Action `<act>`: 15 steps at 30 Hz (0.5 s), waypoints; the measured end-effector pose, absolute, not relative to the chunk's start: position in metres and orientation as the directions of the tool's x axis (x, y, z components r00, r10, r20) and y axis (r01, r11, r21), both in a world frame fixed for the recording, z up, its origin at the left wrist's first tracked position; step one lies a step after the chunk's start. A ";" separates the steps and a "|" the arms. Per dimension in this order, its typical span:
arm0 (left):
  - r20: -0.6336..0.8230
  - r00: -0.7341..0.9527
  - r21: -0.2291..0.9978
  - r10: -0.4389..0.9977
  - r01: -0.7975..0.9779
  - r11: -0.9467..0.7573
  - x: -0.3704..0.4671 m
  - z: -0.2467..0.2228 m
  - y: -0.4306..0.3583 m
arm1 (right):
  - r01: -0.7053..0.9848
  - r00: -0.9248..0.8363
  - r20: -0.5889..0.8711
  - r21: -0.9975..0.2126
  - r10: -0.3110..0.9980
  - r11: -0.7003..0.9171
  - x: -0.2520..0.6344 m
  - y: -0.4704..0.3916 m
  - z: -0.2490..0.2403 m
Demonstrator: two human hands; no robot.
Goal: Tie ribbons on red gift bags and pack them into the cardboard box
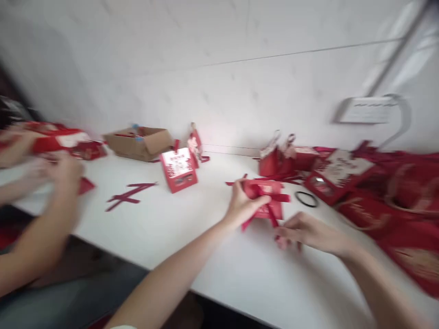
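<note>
My left hand (242, 205) is closed around the left side of a small red gift box (276, 212) with pale print. Its thumb presses on a dark red ribbon (280, 198) that crosses the face of the box. Just below and to the right, my right hand (302, 233) pinches the lower end of a ribbon strand (272, 217) running down from the box. What hangs beneath those fingertips is pinkish and too blurred to make out. Another ribbon tail shows under the box at its lower left.
A black ring (306, 199) lies right of the box. Red gift bags (370, 214) crowd the table's right side. Left stand a red-and-white box (180, 170), loose ribbons (128, 196) and a cardboard box (137, 146). A co-worker's hands (63, 171), blurred, work at far left.
</note>
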State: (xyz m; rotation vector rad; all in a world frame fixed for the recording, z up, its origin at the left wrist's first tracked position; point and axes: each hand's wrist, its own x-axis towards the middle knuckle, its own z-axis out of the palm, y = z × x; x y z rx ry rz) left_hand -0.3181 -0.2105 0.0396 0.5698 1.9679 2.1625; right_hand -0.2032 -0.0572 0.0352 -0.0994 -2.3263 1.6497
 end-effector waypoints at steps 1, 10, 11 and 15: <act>0.177 -0.908 0.984 0.379 0.154 -0.089 -0.320 0.040 -0.211 | -0.089 -0.953 0.185 -0.928 0.241 0.362 -0.203 -0.062 0.044; 0.179 -0.854 0.976 0.488 0.218 0.025 -0.322 0.041 -0.217 | -0.116 -0.923 0.212 -0.949 0.322 0.292 -0.227 -0.067 0.040; 0.192 -0.846 0.971 0.497 0.237 0.028 -0.321 0.041 -0.218 | -0.130 -0.921 0.221 -0.951 0.320 0.281 -0.229 -0.069 0.038; 0.346 -0.813 0.908 0.468 0.415 0.050 -0.319 0.042 -0.221 | -0.158 -0.913 0.234 -0.959 0.335 0.237 -0.231 -0.076 0.036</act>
